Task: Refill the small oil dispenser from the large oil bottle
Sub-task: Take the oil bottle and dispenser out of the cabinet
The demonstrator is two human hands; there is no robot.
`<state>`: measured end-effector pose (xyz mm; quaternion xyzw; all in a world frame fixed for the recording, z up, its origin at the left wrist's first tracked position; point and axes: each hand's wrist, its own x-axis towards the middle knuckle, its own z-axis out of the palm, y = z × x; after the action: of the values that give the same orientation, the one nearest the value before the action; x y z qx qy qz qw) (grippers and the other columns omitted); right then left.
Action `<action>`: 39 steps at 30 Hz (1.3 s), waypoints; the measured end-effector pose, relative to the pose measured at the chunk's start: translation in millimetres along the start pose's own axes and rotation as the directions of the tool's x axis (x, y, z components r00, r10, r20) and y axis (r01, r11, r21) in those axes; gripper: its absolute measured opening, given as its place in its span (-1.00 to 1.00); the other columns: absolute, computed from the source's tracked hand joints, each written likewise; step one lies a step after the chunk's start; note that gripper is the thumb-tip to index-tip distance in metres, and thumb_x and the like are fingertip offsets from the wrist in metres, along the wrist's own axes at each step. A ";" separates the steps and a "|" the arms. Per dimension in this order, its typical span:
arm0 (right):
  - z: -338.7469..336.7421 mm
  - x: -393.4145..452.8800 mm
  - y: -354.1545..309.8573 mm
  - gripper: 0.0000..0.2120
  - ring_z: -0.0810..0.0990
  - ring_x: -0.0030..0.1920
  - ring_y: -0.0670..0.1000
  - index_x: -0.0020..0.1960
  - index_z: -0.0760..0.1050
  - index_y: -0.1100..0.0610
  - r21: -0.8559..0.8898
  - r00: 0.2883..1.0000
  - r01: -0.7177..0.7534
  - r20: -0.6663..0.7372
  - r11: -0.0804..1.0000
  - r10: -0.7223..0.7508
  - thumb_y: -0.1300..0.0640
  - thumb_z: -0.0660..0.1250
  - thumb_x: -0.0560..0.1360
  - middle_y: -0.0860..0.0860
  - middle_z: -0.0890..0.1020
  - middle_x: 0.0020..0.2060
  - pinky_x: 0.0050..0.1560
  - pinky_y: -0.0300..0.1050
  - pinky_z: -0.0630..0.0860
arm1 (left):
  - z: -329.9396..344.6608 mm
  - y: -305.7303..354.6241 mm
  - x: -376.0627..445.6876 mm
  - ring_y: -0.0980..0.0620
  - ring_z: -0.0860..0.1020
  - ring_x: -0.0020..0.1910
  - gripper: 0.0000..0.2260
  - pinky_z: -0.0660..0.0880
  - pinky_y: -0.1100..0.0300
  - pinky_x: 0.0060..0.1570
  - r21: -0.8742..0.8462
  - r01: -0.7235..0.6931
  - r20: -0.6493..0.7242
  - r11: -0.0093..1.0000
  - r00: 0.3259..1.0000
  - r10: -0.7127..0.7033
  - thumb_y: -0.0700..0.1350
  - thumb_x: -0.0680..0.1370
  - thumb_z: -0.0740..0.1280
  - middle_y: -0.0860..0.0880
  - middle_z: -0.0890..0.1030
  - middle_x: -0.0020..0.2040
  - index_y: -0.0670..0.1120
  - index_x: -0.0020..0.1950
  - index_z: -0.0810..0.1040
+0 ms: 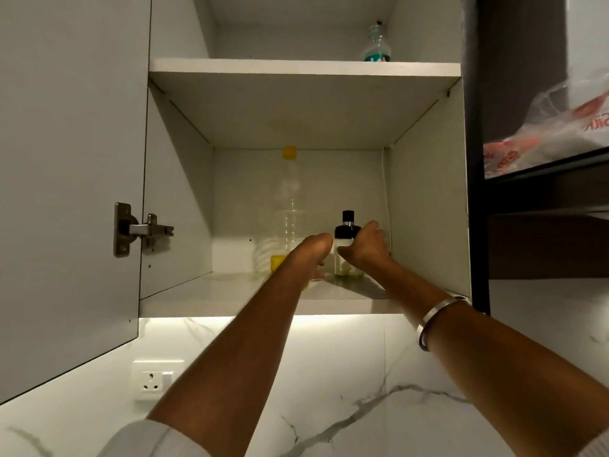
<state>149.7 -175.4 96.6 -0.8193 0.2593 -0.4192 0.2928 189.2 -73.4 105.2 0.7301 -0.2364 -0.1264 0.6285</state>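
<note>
We reach into the cabinet's lower shelf (230, 285). Our right hand (367, 247) curls round the upright small oil dispenser (346, 239); our left hand (311, 253), seemingly gripping low, meets the tall large oil bottle (290, 206) just left.

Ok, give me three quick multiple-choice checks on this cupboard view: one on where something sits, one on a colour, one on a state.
1. Where does the green-labelled bottle stand?
A. Upper shelf
B. Lower shelf
C. Below the cupboard

2. What colour is the large oil bottle cap?
A. Black
B. Yellow
C. Green

3. What is the right hand doing?
A. Hanging idle
B. Holding the cupboard door
C. Gripping the small oil dispenser

Answers:
1 A, it stands alone on the upper shelf.
2 B, its cap near the shelf underside is yellow.
3 C, thumb and fingers wrap the dispenser's body under its black top.
</note>
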 end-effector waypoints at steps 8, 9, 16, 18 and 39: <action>13.0 28.8 -5.5 -0.08 0.41 0.34 0.21 0.48 -0.01 0.23 0.087 0.965 -0.221 0.163 0.971 0.205 0.03 0.52 0.39 0.21 0.32 0.39 0.26 -0.01 0.43 | -2.0 4.0 20.6 -0.31 0.35 0.38 -0.52 0.40 -0.17 0.30 -0.070 0.095 0.147 0.993 0.986 -0.083 -0.01 0.65 0.10 -0.27 0.30 0.44 -0.23 0.50 0.18; 14.1 30.5 -4.2 -0.10 0.42 0.33 0.21 0.47 0.02 0.25 0.057 0.961 -0.226 0.175 0.972 0.213 0.01 0.52 0.39 0.21 0.35 0.38 0.24 -0.02 0.44 | -2.2 4.6 22.8 -0.31 0.35 0.37 -0.52 0.41 -0.17 0.29 -0.070 0.102 0.154 0.992 0.984 -0.090 -0.01 0.65 0.10 -0.28 0.31 0.43 -0.23 0.49 0.19; 15.9 36.5 3.8 -0.33 0.54 -0.09 0.09 0.32 0.37 0.25 0.021 0.953 -0.206 0.231 0.978 0.196 -0.01 0.54 0.35 0.16 0.55 0.10 -0.18 -0.09 0.49 | -2.3 5.7 28.5 -0.32 0.39 0.34 -0.50 0.42 -0.14 0.25 -0.090 0.175 0.198 0.980 0.968 -0.155 -0.01 0.65 0.11 -0.27 0.33 0.43 -0.29 0.48 0.19; 13.8 33.6 3.4 -0.37 0.51 -0.25 0.04 0.30 0.39 0.24 0.024 0.958 -0.189 0.226 0.982 0.179 0.01 0.54 0.37 0.13 0.52 -0.01 -0.33 -0.12 0.45 | -1.7 6.2 26.8 -0.32 0.41 0.32 -0.50 0.43 -0.16 0.23 -0.088 0.172 0.196 0.981 0.969 -0.152 -0.01 0.64 0.13 -0.28 0.34 0.40 -0.29 0.47 0.19; -60.6 -22.0 -15.7 -0.33 0.60 -0.03 0.10 0.27 0.40 0.19 0.107 0.992 0.015 0.127 0.994 -0.028 -0.12 0.54 0.32 0.13 0.58 0.06 -0.39 -0.16 0.46 | 8.9 15.4 -63.2 -0.35 0.56 0.08 -0.75 0.61 -0.19 -0.09 -0.417 0.092 0.221 0.904 0.975 0.003 -0.18 0.63 0.08 -0.32 0.44 0.24 -0.21 0.28 0.35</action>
<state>90.3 -165.6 124.7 -0.8307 0.2086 -0.3819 0.3472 127.9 -50.6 111.5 0.5630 -0.2533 -0.2679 0.7397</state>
